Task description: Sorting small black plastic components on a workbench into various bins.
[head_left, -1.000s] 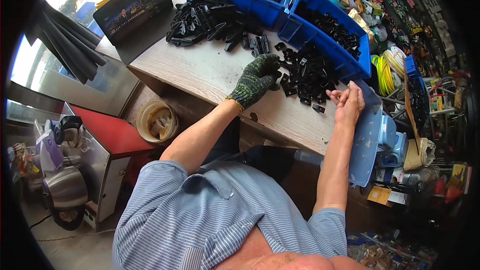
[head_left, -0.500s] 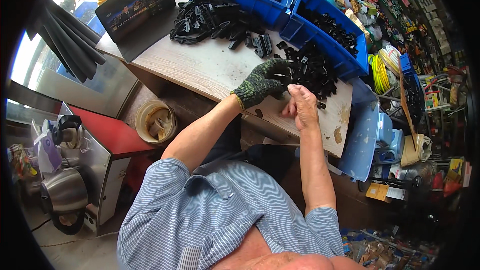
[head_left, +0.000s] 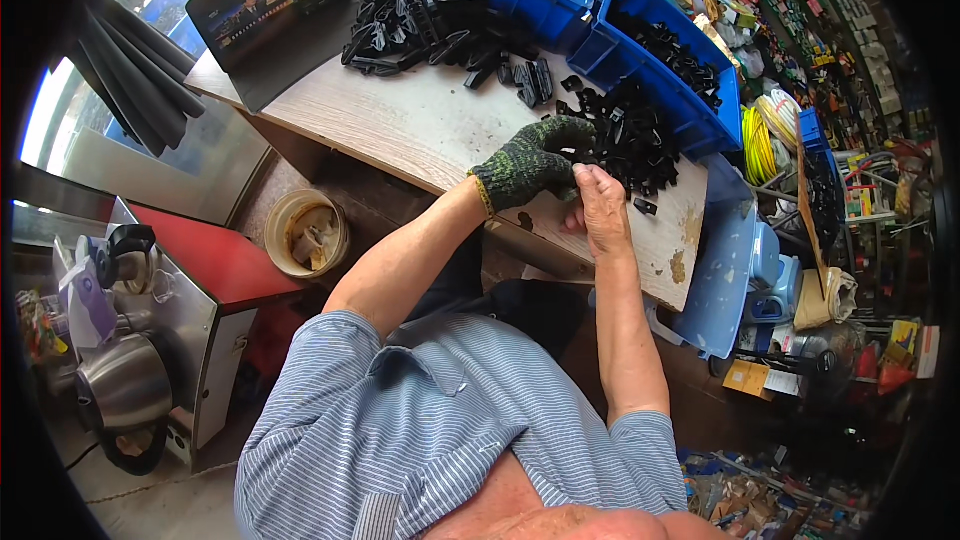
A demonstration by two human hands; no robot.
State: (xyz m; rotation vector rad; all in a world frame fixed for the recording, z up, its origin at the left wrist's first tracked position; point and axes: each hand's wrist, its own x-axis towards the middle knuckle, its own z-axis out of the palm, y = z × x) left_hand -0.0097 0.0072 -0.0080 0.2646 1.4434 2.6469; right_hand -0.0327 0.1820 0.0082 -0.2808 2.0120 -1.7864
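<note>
My left hand (head_left: 530, 162), in a dark green and black knit glove, is curled at the front part of the table, its fingertips at the edge of a pile of small black plastic parts (head_left: 635, 140). Bare and closed, my right hand (head_left: 604, 212) meets it there, thumb up and fingers bent in. Whatever the two hands grip between them is hidden by the fingers. A single small black part (head_left: 645, 207) lies just right of my right hand. Further back is a heap of longer black plastic parts (head_left: 430, 25), with a few lying apart at its right end.
Two blue bins (head_left: 585, 15) of black parts line the table's (head_left: 420, 130) far side. A tablet-like screen (head_left: 270, 20) stands at the left. On the floor sits a bucket (head_left: 307, 232); a red-topped cabinet (head_left: 215, 255) with a steel kettle (head_left: 128, 390) is further left.
My hands stay together at the same spot, with the right fingertips now closer against the glove. The whole view has shifted slightly.
</note>
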